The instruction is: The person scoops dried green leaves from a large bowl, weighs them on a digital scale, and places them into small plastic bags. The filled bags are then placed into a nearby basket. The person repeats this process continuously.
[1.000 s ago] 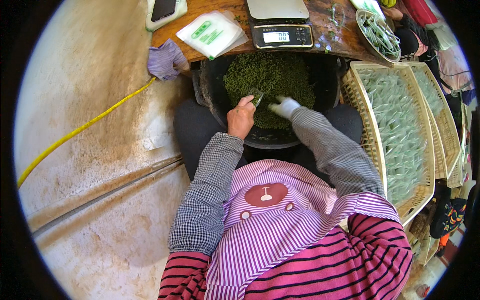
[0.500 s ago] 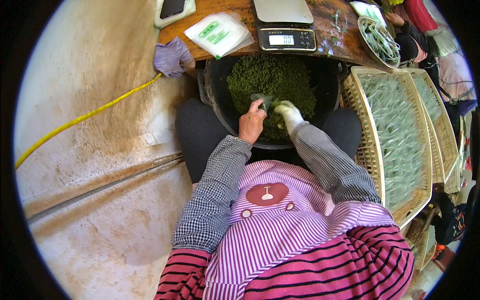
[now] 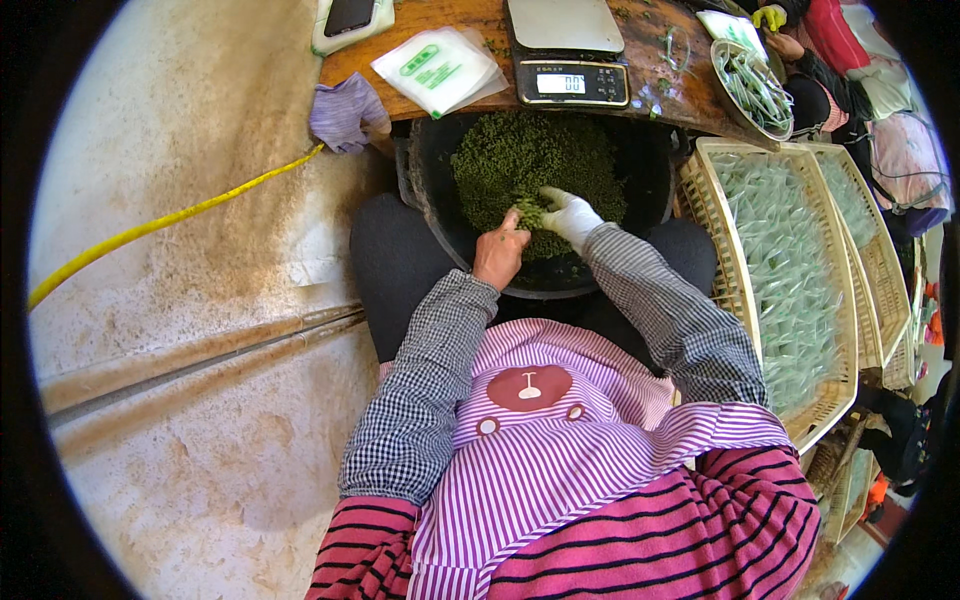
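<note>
A black tub (image 3: 422, 190) stands between my knees, holding a heap of small green berries (image 3: 525, 155) that look like green peppercorns. My bare left hand (image 3: 500, 252) is over the tub's near side, its fingers pinched on a small clear plastic bag whose outline is mostly hidden now. Beside it, my right hand (image 3: 573, 218), in a whitish glove stained green, is closed round a clump of green peppercorns (image 3: 530, 211). That clump is right at my left fingertips, where the bag's mouth is. Whether some berries are inside the bag I cannot tell.
Beyond the tub, a wooden table (image 3: 470, 20) carries a digital scale (image 3: 570, 80), flat plastic bags (image 3: 440, 70), a phone (image 3: 349, 14) and a basket of ties (image 3: 752, 90). Cream crates (image 3: 755, 300) of filled bags stand at right. A yellow hose (image 3: 180, 215) runs left. Another person's gloved hand (image 3: 770, 17) shows.
My right hand has lifted out of the heap with a clump of peppercorns and come to my left fingertips. My left hand has barely moved. At the far right, a yellow-gloved hand now shows.
</note>
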A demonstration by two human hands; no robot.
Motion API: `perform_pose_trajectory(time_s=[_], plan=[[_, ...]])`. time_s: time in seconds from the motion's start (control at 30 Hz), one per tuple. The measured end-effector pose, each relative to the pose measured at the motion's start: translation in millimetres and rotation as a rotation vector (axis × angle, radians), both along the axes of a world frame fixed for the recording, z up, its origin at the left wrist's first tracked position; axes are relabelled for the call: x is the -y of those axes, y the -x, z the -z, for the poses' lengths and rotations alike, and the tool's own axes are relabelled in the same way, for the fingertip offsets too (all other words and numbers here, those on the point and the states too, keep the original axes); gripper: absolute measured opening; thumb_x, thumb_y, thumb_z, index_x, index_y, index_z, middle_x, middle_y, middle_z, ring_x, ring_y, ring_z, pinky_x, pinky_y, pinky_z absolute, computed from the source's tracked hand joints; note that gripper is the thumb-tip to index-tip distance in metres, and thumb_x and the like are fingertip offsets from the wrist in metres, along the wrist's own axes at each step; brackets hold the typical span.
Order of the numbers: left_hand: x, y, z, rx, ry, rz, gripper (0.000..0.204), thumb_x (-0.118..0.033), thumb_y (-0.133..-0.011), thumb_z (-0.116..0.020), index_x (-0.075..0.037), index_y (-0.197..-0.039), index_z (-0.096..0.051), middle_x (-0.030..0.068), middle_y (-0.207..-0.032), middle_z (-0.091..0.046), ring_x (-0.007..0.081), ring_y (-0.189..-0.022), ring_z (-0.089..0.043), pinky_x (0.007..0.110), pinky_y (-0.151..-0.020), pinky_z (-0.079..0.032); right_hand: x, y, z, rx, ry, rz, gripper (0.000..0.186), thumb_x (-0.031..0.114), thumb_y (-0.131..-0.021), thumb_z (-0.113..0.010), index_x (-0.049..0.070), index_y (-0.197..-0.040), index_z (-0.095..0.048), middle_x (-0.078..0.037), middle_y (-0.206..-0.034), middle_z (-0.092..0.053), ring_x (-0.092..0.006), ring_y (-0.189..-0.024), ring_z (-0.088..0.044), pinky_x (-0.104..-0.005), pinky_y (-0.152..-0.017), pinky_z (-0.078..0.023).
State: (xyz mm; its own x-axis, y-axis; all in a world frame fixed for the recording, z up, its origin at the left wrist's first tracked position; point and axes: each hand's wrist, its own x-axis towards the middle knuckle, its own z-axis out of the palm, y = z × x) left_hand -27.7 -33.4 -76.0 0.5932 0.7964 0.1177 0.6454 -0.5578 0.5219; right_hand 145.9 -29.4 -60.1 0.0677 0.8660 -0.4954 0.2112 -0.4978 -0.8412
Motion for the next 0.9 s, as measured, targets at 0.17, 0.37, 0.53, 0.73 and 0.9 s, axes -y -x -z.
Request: perform_pose_trajectory(time_s=[0.17,0.37,0.53,0.73,0.9], plan=[[-0.6,5.6,-4.2,-0.006,0.037,0.193,0.005,-0.001,-0.075,-0.060,-0.004,-0.076,-0.056,0.0152,-0.128,-0.050,0.0335,-0.075,-0.064,0.042,-0.062,-0.053,12.3,20.2,-1.0,0.949,0.046,-0.576,0.053,0.026,-0.075,-0.065,0.017,-0.126,-0.054,-0.011,-0.117,-0.058,-0.0309,-0.109,-0.055,-0.0368,-0.092,-0.045],[-1.5,6.4,-5.6,0.007,0.033,0.132,0.005,-0.002,-0.075,-0.061,-0.004,-0.076,-0.057,0.0098,-0.119,-0.054,0.0310,-0.077,-0.063,0.041,-0.064,-0.051,23.3,-3.2,-37.9,0.900,-0.330,-0.633,0.050,0.008,-0.071,-0.061,0.020,-0.119,-0.060,-0.009,-0.130,-0.049,-0.0294,-0.122,-0.044,-0.0433,-0.101,-0.036],[2.3,2.3,-4.7,0.025,0.004,0.246,0.005,-0.001,-0.075,-0.060,-0.004,-0.076,-0.056,0.0068,-0.088,-0.050,0.0276,-0.071,-0.058,0.040,-0.061,-0.048,18.3,24.9,-17.1,1.041,0.139,-0.885,0.060,0.013,-0.074,-0.064,0.024,-0.131,-0.049,-0.008,-0.150,-0.022,-0.0339,-0.139,-0.015,-0.0575,-0.108,-0.016],[0.7,6.9,-11.9,-0.018,-0.027,0.169,0.003,-0.002,-0.075,-0.059,-0.004,-0.076,-0.057,0.0091,-0.085,-0.048,0.0278,-0.070,-0.057,0.040,-0.059,-0.047,11.8,-9.1,-35.6,0.395,-0.196,-0.042,0.047,0.012,-0.079,-0.058,0.014,-0.126,-0.055,-0.017,-0.113,-0.061,-0.0320,-0.096,-0.061,-0.0335,-0.088,-0.047],[2.7,4.8,-22.6,0.157,-0.122,0.235,0.004,-0.002,-0.075,-0.060,-0.001,-0.078,-0.058,0.0097,-0.085,-0.049,0.0270,-0.069,-0.057,0.037,-0.057,-0.049,4.4,11.5,-3.5,0.815,-0.144,-0.427,0.034,0.025,-0.083,-0.059,0.013,-0.115,-0.062,-0.014,-0.097,-0.066,-0.0310,-0.089,-0.063,-0.0391,-0.078,-0.050]])
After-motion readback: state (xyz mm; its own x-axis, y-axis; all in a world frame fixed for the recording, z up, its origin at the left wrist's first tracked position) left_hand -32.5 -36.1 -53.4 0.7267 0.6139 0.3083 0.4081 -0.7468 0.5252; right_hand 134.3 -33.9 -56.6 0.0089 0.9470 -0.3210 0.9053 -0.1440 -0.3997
